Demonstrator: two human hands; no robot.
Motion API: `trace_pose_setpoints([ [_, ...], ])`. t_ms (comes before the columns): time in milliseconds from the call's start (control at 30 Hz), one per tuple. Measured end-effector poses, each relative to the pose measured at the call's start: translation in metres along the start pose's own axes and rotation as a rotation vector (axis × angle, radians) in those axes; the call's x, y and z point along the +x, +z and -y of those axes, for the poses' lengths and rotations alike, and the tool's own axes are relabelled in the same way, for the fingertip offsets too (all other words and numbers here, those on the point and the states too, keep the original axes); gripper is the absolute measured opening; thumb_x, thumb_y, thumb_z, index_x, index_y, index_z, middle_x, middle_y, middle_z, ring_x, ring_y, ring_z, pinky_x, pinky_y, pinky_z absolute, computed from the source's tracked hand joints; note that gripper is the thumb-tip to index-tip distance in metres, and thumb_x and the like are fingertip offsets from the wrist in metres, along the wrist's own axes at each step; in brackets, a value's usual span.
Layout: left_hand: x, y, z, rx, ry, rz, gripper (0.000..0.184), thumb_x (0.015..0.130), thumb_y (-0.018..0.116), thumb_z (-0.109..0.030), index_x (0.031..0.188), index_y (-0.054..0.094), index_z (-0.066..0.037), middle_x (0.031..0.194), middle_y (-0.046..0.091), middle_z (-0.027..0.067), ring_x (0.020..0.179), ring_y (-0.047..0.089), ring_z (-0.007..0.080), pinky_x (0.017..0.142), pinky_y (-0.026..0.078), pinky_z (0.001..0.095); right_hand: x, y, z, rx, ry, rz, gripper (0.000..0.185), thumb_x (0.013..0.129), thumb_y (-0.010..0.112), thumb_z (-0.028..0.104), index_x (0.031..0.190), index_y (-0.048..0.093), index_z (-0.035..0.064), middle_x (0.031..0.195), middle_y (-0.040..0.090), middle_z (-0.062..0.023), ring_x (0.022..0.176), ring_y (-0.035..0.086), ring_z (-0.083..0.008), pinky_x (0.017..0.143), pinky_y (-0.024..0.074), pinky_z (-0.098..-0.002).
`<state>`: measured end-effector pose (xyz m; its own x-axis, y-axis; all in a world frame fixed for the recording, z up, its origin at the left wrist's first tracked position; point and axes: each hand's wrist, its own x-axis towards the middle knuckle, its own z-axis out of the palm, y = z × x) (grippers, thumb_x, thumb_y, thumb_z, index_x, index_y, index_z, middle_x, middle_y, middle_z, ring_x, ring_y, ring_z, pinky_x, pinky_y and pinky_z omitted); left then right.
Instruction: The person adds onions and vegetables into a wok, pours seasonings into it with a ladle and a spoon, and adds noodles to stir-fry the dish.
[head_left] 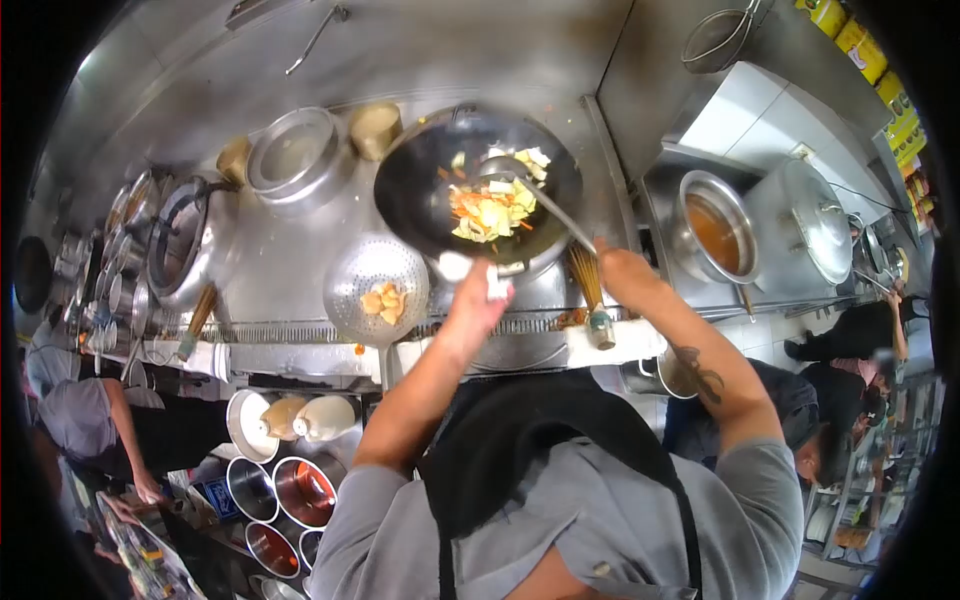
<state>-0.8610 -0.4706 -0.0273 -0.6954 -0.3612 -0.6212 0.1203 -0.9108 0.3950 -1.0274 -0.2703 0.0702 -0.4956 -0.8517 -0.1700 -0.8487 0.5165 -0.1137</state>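
A black wok point(412, 195) sits on the steel stove. My left hand point(478, 298) is closed at its near edge, with a white cloth point(455, 266) between the fingers and the metal. In my right hand point(625, 276) is the long handle of a ladle point(560, 214), its bowl down in the wok. Chopped cabbage with orange carrot strips point(492, 210) lies around and below that bowl. Left of my left hand, a perforated skimmer point(350, 275) holds several light-brown pieces of food point(384, 302). A bamboo brush point(590, 290) stands just beside my right hand.
Left on the stove are a lidded pot point(297, 160) and another wok point(180, 240). A pot of brown liquid point(718, 232) and a large lidded pot point(800, 225) stand right. Seasoning containers point(304, 492) sit lower left. Other people work at both sides.
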Motion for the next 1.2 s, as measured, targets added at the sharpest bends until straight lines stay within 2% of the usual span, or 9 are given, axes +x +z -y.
trace_pose_setpoints([
  [167,-0.036,0.018,0.003,-0.023,-0.024,-0.031,0.017,0.093,0.051,-0.022,0.106,0.055,-0.011,0.087,0.060,0.0063,0.072,0.058,0.0203,0.055,0.048,0.0350,-0.022,-0.029,0.009,0.160,-0.147,-0.092,0.046,0.083,0.053,0.006,0.126,0.046,-0.0074,0.079,0.062,-0.0269,0.077,0.063,-0.0414,0.069,0.0493,-0.0486],
  [233,-0.056,0.010,-0.010,1.246,0.825,0.174,0.013,0.090,0.053,-0.018,0.100,0.055,-0.010,0.090,0.060,0.0083,0.076,0.057,0.0207,0.058,0.048,0.0362,-0.043,-0.047,0.008,0.180,-0.233,0.001,0.048,0.085,0.055,0.009,0.130,0.045,-0.0053,0.081,0.062,-0.0263,0.077,0.063,-0.0411,0.070,0.0485,-0.0476],
  [300,-0.066,0.025,-0.007,0.030,-0.033,0.024,0.008,0.089,0.051,-0.013,0.096,0.052,-0.011,0.084,0.059,0.0072,0.072,0.058,0.0201,0.057,0.048,0.0345,-0.067,-0.067,-0.006,0.211,-0.390,0.040,0.049,0.085,0.055,0.009,0.131,0.045,-0.0042,0.081,0.062,-0.0260,0.077,0.062,-0.0409,0.069,0.0486,-0.0464],
  [467,-0.025,0.006,-0.007,-0.045,0.013,0.101,0.010,0.090,0.051,-0.014,0.099,0.050,-0.012,0.081,0.058,0.0044,0.071,0.057,0.0172,0.059,0.048,0.0327,-0.052,-0.053,0.008,0.251,-0.054,0.210,0.043,0.085,0.051,0.008,0.127,0.048,-0.0014,0.083,0.063,-0.0242,0.074,0.063,-0.0377,0.068,0.0487,-0.0472],
  [600,-0.099,0.013,0.018,0.074,0.027,0.117,0.007,0.091,0.050,-0.014,0.098,0.052,-0.015,0.082,0.057,0.0045,0.070,0.057,0.0165,0.054,0.048,0.0309,-0.061,-0.055,-0.007,0.233,-0.234,0.162,0.054,0.086,0.053,0.010,0.137,0.039,-0.0013,0.088,0.062,-0.0269,0.080,0.063,-0.0402,0.073,0.0496,-0.0459],
  [733,-0.045,0.020,-0.007,-0.053,-0.017,0.001,0.014,0.084,0.054,-0.007,0.098,0.051,-0.008,0.085,0.059,0.0088,0.072,0.057,0.0208,0.057,0.051,0.0323,-0.026,-0.046,-0.008,0.180,-0.196,0.149,0.048,0.086,0.051,0.008,0.133,0.044,-0.0026,0.091,0.063,-0.0270,0.081,0.063,-0.0405,0.073,0.0504,-0.0467],
  [867,0.000,-0.047,0.032,-0.038,0.005,0.099,0.007,0.089,0.054,-0.019,0.090,0.056,-0.012,0.074,0.060,0.0034,0.060,0.058,0.0168,0.047,0.047,0.0300,-0.005,-0.017,0.005,0.017,-0.066,-0.034,0.037,0.086,0.043,0.004,0.122,0.049,-0.0062,0.085,0.063,-0.0270,0.079,0.063,-0.0406,0.070,0.0491,-0.0502],
  [1000,-0.079,-0.027,0.046,0.095,0.064,0.168,0.012,0.094,0.053,-0.027,0.104,0.053,-0.019,0.080,0.059,-0.0010,0.062,0.057,0.0133,0.044,0.046,0.0293,-0.027,-0.044,0.011,0.082,-0.138,-0.127,0.039,0.086,0.047,0.005,0.122,0.047,-0.0074,0.083,0.063,-0.0255,0.079,0.062,-0.0422,0.069,0.0483,-0.0505],
  [1200,-0.042,0.014,-0.022,-0.036,-0.007,0.070,0.018,0.097,0.047,-0.022,0.105,0.055,-0.008,0.087,0.061,0.0060,0.071,0.059,0.0164,0.055,0.051,0.0311,-0.047,-0.067,0.010,0.153,-0.251,0.123,0.047,0.088,0.051,0.012,0.132,0.043,-0.0051,0.099,0.063,-0.0276,0.087,0.063,-0.0400,0.077,0.0498,-0.0467],
])
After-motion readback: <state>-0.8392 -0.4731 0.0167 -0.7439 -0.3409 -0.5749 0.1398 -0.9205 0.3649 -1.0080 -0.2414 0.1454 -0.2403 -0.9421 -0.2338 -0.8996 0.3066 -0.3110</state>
